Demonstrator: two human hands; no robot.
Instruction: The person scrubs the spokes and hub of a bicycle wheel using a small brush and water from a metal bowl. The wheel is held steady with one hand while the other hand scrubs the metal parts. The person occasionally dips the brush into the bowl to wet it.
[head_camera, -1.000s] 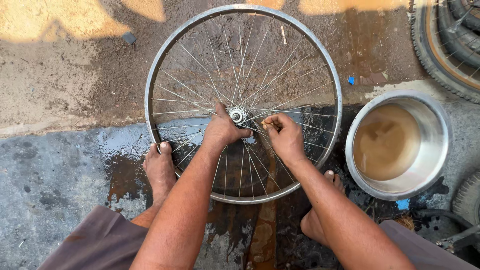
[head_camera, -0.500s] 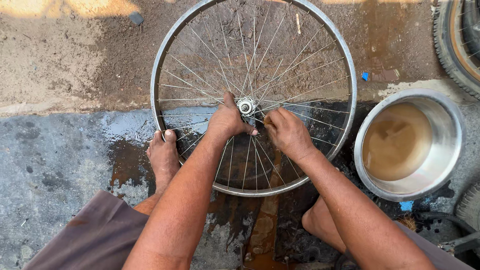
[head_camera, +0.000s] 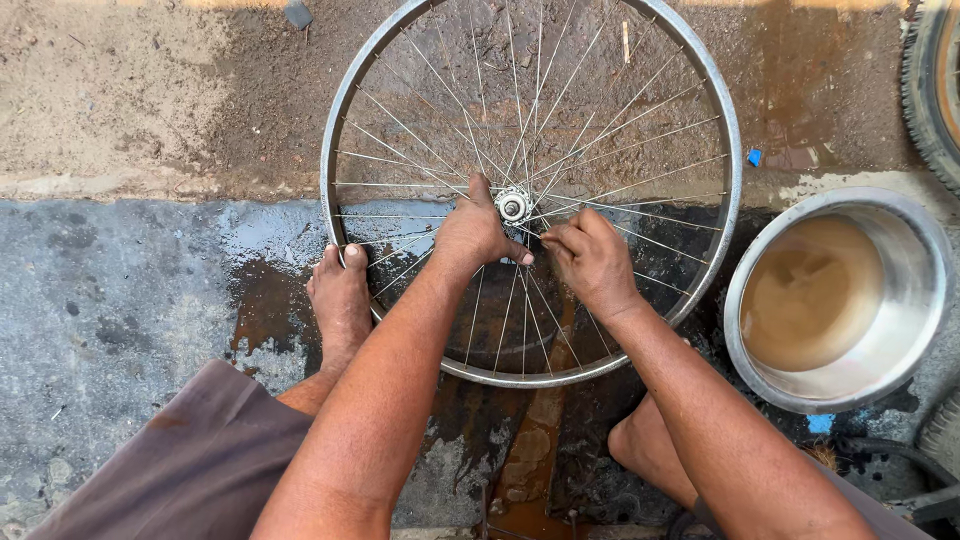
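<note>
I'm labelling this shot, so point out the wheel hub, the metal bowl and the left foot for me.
wheel hub (head_camera: 513, 206), head view, on the axle end at its centre.
metal bowl (head_camera: 905, 345), head view, on its shiny inner wall, right side.
left foot (head_camera: 340, 300), head view, on the top of the foot.

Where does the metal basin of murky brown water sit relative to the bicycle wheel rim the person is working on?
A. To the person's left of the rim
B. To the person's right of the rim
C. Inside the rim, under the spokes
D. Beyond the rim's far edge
B: the metal basin stands on the wet ground just outside the right edge of the wheel rim, on the side of the right hand.
</note>
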